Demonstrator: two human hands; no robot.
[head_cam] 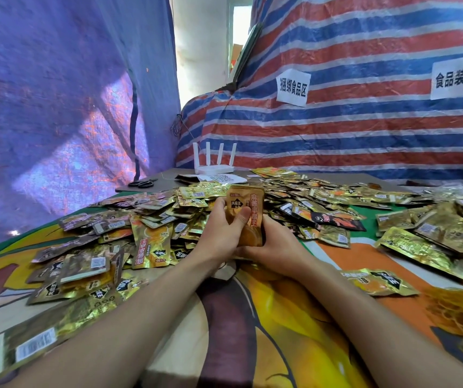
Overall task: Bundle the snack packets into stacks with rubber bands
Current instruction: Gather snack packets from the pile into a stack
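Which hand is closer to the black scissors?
Left. The left hand grips the packet stack on the side facing the scissors; the right hand grips its far side.

Makeshift packing workshop — striped tarp walls (364,130), paper zone signs (293,87); table (275,317) heaped with snack packets (322,191)

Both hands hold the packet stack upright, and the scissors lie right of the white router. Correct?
No. In the head view the scissors lie left of the white router; the left hand and right hand do hold the packet stack upright.
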